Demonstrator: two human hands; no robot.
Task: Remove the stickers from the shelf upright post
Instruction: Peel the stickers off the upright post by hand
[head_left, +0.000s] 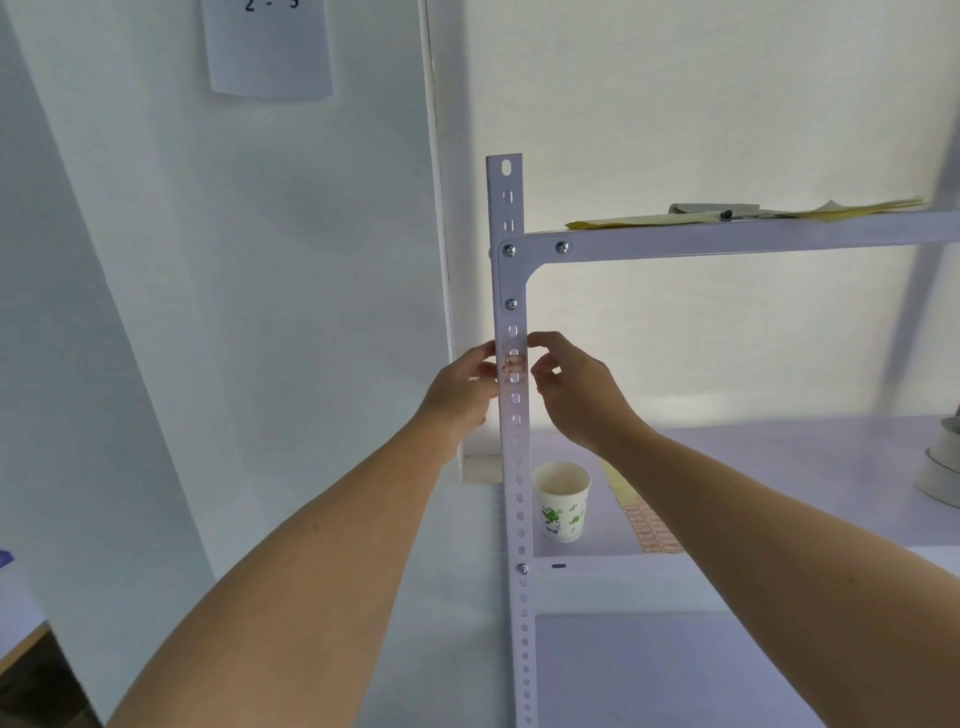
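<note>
Indoor storage or work corner, as we read it; a white slotted-angle steel shelving unit with bolted corner plates stands against pale, flat wall panels; its upright post carries 1 column of punched holes; on the top shelf we find yellow papers and a marker pen; on the lower shelf, 1 printed paper cup, a yellow printed sheet and tape rolls at the right edge; a white notice with printed digits hangs at upper left; a wooden desk corner shows at lower left.
</note>
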